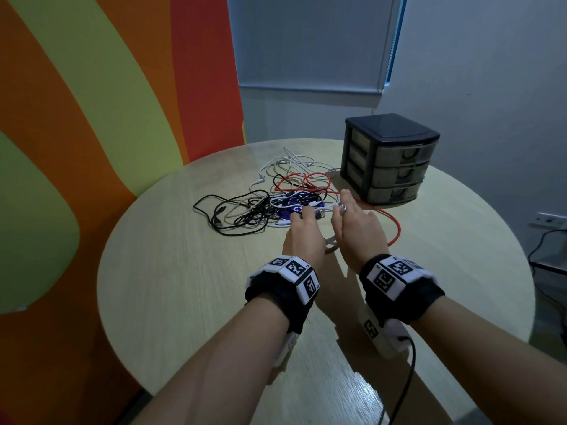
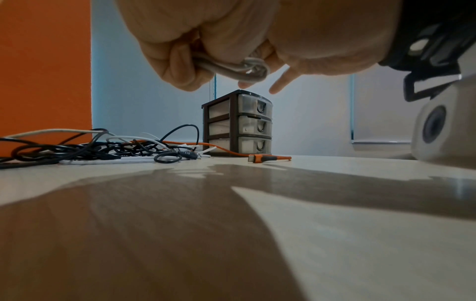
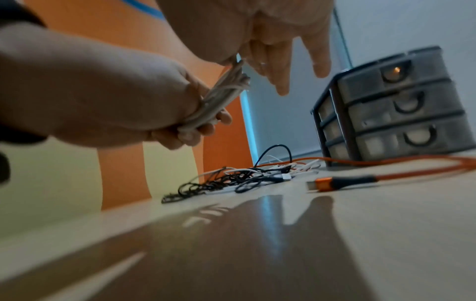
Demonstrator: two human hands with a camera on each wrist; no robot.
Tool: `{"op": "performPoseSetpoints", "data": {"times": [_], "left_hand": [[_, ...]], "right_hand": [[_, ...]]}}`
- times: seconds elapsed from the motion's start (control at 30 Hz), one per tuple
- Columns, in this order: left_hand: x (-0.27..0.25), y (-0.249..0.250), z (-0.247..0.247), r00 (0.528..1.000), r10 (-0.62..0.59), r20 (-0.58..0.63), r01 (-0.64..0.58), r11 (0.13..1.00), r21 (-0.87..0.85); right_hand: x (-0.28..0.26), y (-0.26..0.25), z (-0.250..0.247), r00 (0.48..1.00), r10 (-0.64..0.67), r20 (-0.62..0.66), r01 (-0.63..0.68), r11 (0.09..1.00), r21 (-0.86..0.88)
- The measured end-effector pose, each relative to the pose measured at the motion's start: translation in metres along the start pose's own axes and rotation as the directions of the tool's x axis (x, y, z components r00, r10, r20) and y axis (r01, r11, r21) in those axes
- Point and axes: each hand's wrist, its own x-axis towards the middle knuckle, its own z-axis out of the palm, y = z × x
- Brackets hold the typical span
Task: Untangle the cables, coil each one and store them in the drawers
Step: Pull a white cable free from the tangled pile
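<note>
My left hand [image 1: 302, 230] hovers above the table by the tangle, its fingers curled round a coiled off-white cable [image 2: 231, 69]. The bundle [image 3: 221, 97] slants up to my right hand [image 1: 356, 222]. That hand [image 3: 278, 61] pinches the bundle's top end at the thumb while its other fingers point straight down. A loop of the coil [image 1: 331, 245] shows below both hands. The tangle [image 1: 276, 194] of black, white and orange cables lies just beyond them. Right of it stands the black three-drawer unit [image 1: 389, 161], all drawers closed.
An orange cable [image 1: 395, 228] curves over the round pale table [image 1: 184, 286] right of my right hand, its connector [image 3: 340, 183] lying loose. A purple disc [image 1: 294, 207] lies under the tangle. A striped wall is close on the left.
</note>
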Motion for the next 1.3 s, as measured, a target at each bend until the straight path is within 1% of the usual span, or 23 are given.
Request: {"op": "performPoseSetpoints", "data": {"times": [0.07,0.13,0.23,0.33,0.4,0.47,0.57,0.6,0.63,0.7,0.83,0.97,1.03,1.17,1.3], "left_hand": [[0.001,-0.001,0.0,1.0,-0.008,0.0,0.008,1.0,0.0],[0.0,-0.002,0.0,1.0,-0.017,0.004,0.017,1.0,0.006],[0.001,-0.003,0.001,1.0,-0.003,-0.002,0.003,1.0,0.017],[0.003,-0.005,0.002,0.999,0.026,-0.023,-0.026,1.0,-0.003],[0.005,-0.006,0.005,0.996,0.074,-0.039,-0.076,0.996,-0.043],[0.006,-0.007,0.007,0.99,0.125,-0.067,-0.131,0.987,-0.092],[0.007,-0.009,0.009,0.977,0.16,-0.14,-0.184,0.967,-0.177],[0.007,-0.01,0.009,0.971,0.169,-0.166,-0.203,0.956,-0.211],[0.007,-0.011,0.009,0.966,0.18,-0.188,-0.223,0.944,-0.245],[0.006,-0.012,0.01,0.954,0.205,-0.218,-0.266,0.914,-0.307],[0.004,-0.012,0.01,0.928,0.28,-0.244,-0.359,0.843,-0.4],[0.001,-0.011,0.01,0.912,0.326,-0.25,-0.408,0.784,-0.468],[0.0,-0.01,0.01,0.907,0.333,-0.259,-0.42,0.767,-0.484],[0.0,-0.01,0.007,0.916,0.335,-0.22,-0.401,0.767,-0.501],[0.001,-0.011,0.002,0.924,0.357,-0.138,-0.379,0.802,-0.462]], "right_hand": [[0.001,-0.001,0.003,0.996,0.043,-0.075,-0.029,0.982,0.184],[0.002,0.0,0.009,0.985,0.104,-0.134,-0.051,0.935,0.35],[0.005,0.004,0.012,0.972,0.178,-0.155,-0.069,0.844,0.532],[0.008,0.01,0.006,0.958,0.24,-0.16,-0.076,0.746,0.662],[0.009,0.014,0.002,0.95,0.29,-0.119,-0.102,0.645,0.757],[0.01,0.017,0.0,0.954,0.297,-0.032,-0.143,0.548,0.824],[0.008,0.02,-0.003,0.967,0.213,0.14,-0.218,0.408,0.886],[0.006,0.02,-0.005,0.967,0.181,0.182,-0.237,0.363,0.901],[0.005,0.021,-0.007,0.967,0.156,0.201,-0.243,0.337,0.91],[0.003,0.023,-0.011,0.973,0.139,0.183,-0.221,0.334,0.916],[0.0,0.033,-0.015,0.979,0.164,0.118,-0.17,0.36,0.917],[-0.005,0.036,-0.018,0.979,0.168,0.115,-0.164,0.321,0.933],[-0.007,0.037,-0.02,0.98,0.165,0.106,-0.156,0.322,0.934],[-0.01,0.037,-0.023,0.981,0.165,0.104,-0.154,0.328,0.932],[-0.016,0.04,-0.025,0.98,0.183,0.083,-0.142,0.337,0.931]]}}
